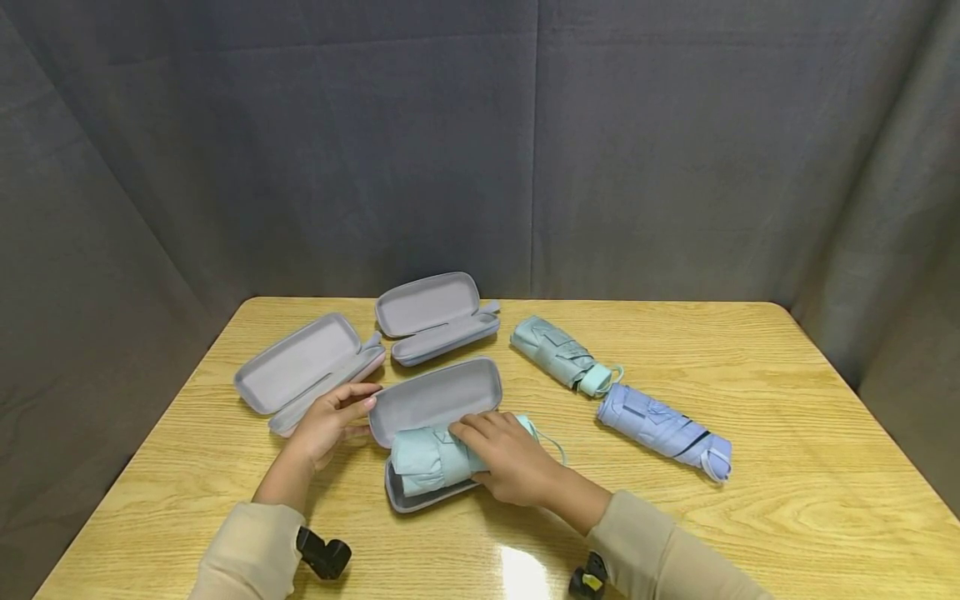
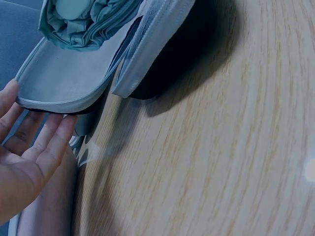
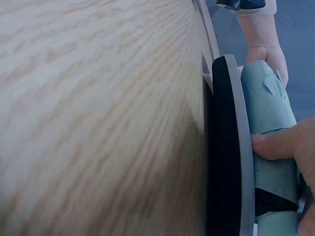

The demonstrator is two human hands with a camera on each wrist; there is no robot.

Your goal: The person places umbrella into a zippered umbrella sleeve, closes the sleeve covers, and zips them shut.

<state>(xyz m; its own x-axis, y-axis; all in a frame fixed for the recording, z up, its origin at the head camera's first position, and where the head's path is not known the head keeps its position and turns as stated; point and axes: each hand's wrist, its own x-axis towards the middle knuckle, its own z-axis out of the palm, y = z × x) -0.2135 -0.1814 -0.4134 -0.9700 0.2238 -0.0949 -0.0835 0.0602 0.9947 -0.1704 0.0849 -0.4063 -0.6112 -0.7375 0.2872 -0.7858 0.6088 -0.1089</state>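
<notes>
In the head view, my right hand (image 1: 513,458) grips a folded pale-green umbrella (image 1: 431,458) from above, over the lower half of an open grey zip case (image 1: 435,398). The right wrist view shows my thumb (image 3: 275,145) along the umbrella's side, just inside the case rim (image 3: 241,128). My left hand (image 1: 333,423) holds the left end of that case's raised lid. In the left wrist view, its thumb lies at the lid's edge (image 2: 64,105) and the fingers (image 2: 47,135) are behind it. The umbrella's far end is partly hidden by my right hand.
Two more open grey cases stand behind and left: one (image 1: 303,362) beside my left hand, another (image 1: 429,307) near the back edge. To the right lie a folded green umbrella (image 1: 555,350) and a folded blue umbrella (image 1: 660,425). Dark curtains (image 1: 525,150) surround the wooden table (image 1: 787,400).
</notes>
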